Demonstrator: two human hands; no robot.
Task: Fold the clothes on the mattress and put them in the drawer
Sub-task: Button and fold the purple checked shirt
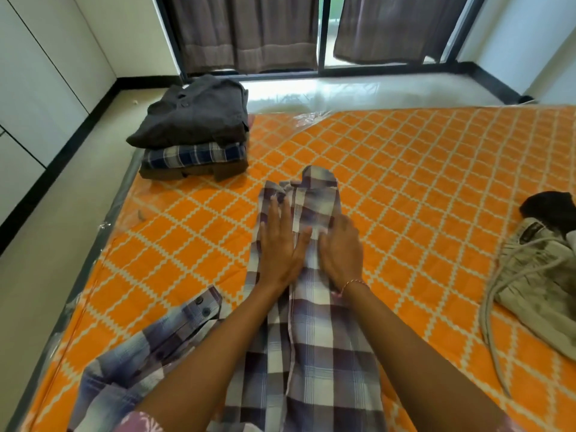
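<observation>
The shirt (pixel 311 307) lay on the mattress (pixel 436 182), its long axis running straight away from you, collar at the far end. Your left hand (pixel 282 244) pressed it flat, fingers straight; your right hand (pixel 341 251) rested beside it, fingers slightly bent. One sleeve (pixel 149 347) trailed nearer your left hand.

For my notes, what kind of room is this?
Probably a bedroom: an orange mattress lies on the floor, curtains hang at a window, and a stack of folded clothes sits at the mattress corner.
</observation>
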